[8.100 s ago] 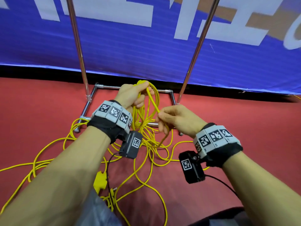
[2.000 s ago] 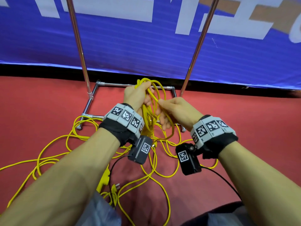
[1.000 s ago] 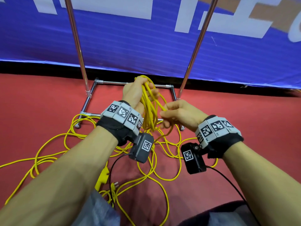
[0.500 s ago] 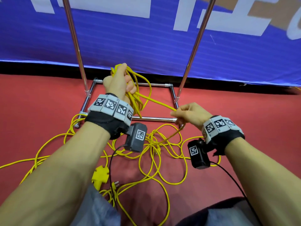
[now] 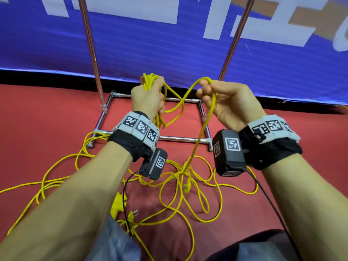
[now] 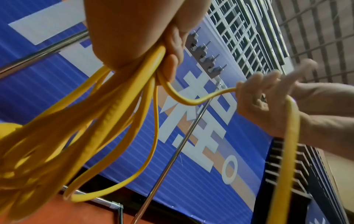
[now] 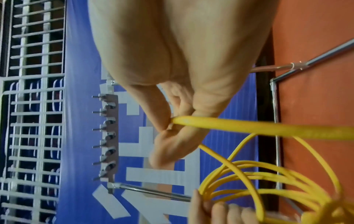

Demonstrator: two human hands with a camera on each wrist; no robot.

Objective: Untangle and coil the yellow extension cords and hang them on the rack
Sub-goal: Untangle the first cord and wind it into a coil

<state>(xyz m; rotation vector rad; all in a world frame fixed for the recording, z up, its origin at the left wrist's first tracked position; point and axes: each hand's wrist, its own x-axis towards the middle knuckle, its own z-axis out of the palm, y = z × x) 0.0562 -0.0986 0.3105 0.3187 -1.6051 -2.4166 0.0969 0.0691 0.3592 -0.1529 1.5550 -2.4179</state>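
Head view: a bundle of coiled loops [image 5: 148, 81] is gripped in the left hand [image 5: 146, 99], fingers curled round the gathered strands, with the loops hanging below the fist. The right hand [image 5: 224, 98] is raised level with it and a little to the right, and a single run of yellow cord [image 5: 205, 125] is pinched between its thumb and fingertips. In the right wrist view the pinch is seen closely, with the other fingers loosely curled. From the left fist a short span of cord sags toward the right hand, arches over the pinch and drops steeply to the floor. The coming move turns on this span: it lies left to right between the hands, so the right hand is judged the one to carry the next loop across to the left. Both forearms are held up and forward, wrists bent slightly inward. On the red floor [image 5: 301, 185] nearer the person, much loose cord [image 5: 180, 194] is spread in overlapping curls, with a yellow plug [image 5: 117, 203] lying near the left. Beyond the hands the rack [image 5: 233, 40] stands against a blue banner [image 5: 169, 49]; its row of hooks [image 7: 108, 136] is seen only in the wrist views.
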